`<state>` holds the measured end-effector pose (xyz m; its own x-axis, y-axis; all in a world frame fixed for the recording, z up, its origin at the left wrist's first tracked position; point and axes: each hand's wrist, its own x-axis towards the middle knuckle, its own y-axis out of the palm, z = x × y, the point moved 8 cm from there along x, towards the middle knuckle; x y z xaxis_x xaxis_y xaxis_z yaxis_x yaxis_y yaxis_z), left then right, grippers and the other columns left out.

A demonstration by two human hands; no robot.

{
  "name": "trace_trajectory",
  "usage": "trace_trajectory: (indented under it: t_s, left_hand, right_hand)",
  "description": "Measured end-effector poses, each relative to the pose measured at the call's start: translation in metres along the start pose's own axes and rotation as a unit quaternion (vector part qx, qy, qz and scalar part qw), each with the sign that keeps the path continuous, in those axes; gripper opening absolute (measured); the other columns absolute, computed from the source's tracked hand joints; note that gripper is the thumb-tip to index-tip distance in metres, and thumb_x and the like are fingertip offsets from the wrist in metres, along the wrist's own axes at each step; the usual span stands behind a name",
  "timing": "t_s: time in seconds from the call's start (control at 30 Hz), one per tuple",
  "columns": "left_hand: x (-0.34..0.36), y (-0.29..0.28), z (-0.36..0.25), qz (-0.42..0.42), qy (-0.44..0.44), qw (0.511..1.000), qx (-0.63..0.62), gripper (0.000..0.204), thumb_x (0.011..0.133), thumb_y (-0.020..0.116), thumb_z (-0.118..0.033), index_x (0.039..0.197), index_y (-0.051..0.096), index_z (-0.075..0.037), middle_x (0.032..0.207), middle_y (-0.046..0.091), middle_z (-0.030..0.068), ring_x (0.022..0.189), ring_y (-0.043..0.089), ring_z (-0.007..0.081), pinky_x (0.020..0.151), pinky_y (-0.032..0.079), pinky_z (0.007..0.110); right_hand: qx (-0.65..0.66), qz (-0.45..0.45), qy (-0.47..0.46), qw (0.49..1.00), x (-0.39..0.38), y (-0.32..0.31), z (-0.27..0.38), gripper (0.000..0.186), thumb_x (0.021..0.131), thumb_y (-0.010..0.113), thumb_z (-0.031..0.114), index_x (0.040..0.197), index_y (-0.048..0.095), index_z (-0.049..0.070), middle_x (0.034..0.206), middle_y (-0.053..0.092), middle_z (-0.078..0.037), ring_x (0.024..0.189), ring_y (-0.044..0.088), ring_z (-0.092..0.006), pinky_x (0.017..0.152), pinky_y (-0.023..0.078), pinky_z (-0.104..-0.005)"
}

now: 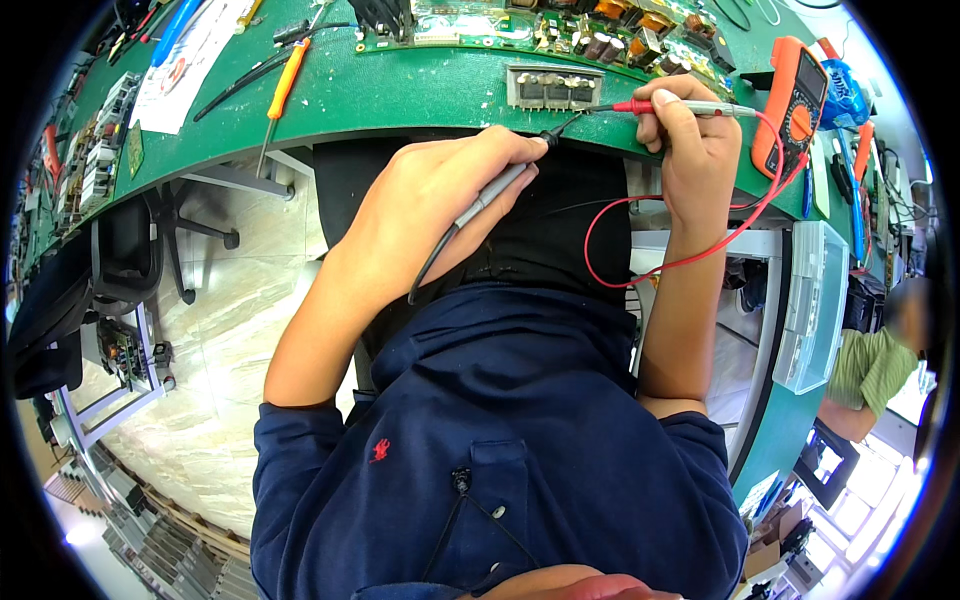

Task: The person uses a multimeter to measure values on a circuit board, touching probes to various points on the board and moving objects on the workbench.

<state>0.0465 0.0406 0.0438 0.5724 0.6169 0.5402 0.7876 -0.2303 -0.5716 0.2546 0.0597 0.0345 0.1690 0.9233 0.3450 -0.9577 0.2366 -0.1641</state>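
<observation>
My left hand (440,190) is closed around a black test probe (487,193) with a grey grip, its tip slanting up to the right. In my right hand (695,140) is a red test probe (640,106), pointing left. Both tips come close together at the lower right of a small component module (553,88) near the bench's front edge; whether they touch its pins I cannot tell. The red lead (655,268) loops below my right wrist. An orange multimeter (792,105) with a round dial lies to the right of my right hand.
A large circuit board (560,35) lies behind the module on the green bench (400,85). An orange-handled screwdriver (288,80) and a white sheet (185,80) lie left. A clear plastic box (810,310) stands at right. Another person (870,370) is at far right; an office chair (130,245) at left.
</observation>
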Motion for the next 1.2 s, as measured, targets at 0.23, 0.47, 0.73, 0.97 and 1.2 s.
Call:
trace_trajectory:
  t_s: [0.23, 0.47, 0.73, 0.97, 1.2]
  left_hand:
    - [0.000, 0.001, 0.001, 0.014, -0.038, 0.999, -0.003, 0.024, 0.083, 0.062, 0.005, 0.105, 0.061, -0.001, 0.090, 0.070, 0.0114, 0.081, 0.069, 0.0210, 0.072, 0.052, 0.028]
    - [0.001, 0.002, 0.000, 0.006, -0.029, 0.999, -0.014, 0.024, 0.083, 0.062, 0.006, 0.106, 0.061, 0.000, 0.089, 0.070, 0.0117, 0.080, 0.069, 0.0205, 0.072, 0.052, 0.027]
    - [0.001, 0.001, -0.001, 0.011, -0.028, 0.999, -0.026, 0.024, 0.083, 0.061, 0.006, 0.106, 0.060, 0.000, 0.089, 0.070, 0.0123, 0.079, 0.069, 0.0214, 0.072, 0.052, 0.028]
    - [0.001, 0.001, 0.000, 0.017, -0.025, 0.999, -0.015, 0.023, 0.083, 0.061, 0.005, 0.106, 0.060, 0.000, 0.090, 0.069, 0.0128, 0.081, 0.069, 0.0231, 0.072, 0.052, 0.028]
    - [0.001, 0.000, -0.002, 0.006, -0.003, 1.000, -0.015, 0.023, 0.084, 0.060, 0.005, 0.106, 0.059, 0.001, 0.089, 0.069, 0.0135, 0.082, 0.069, 0.0246, 0.071, 0.052, 0.028]
  right_hand:
    - [-0.002, 0.006, -0.008, 1.000, 0.000, 0.001, 0.000, 0.015, 0.088, 0.054, 0.010, 0.084, 0.065, 0.000, 0.059, 0.057, 0.000, 0.053, 0.047, -0.0040, 0.048, 0.034, -0.0195]
    - [0.011, 0.018, -0.006, 1.000, 0.001, 0.002, 0.005, 0.015, 0.088, 0.054, 0.008, 0.084, 0.064, -0.002, 0.061, 0.058, -0.002, 0.057, 0.052, -0.0067, 0.052, 0.039, -0.0208]
    - [0.014, 0.017, -0.008, 1.000, 0.000, 0.003, 0.006, 0.016, 0.088, 0.054, 0.008, 0.083, 0.064, -0.002, 0.060, 0.058, -0.002, 0.056, 0.051, -0.0064, 0.051, 0.039, -0.0206]
    - [0.095, -0.095, -0.009, 0.991, -0.003, -0.018, -0.006, 0.016, 0.086, 0.053, 0.008, 0.079, 0.064, -0.001, 0.056, 0.053, -0.001, 0.050, 0.045, -0.0052, 0.046, 0.032, -0.0201]
    - [0.076, -0.067, 0.004, 0.995, -0.003, -0.012, -0.004, 0.016, 0.086, 0.048, 0.002, 0.080, 0.060, -0.006, 0.061, 0.050, -0.004, 0.054, 0.044, -0.0085, 0.050, 0.032, -0.0219]
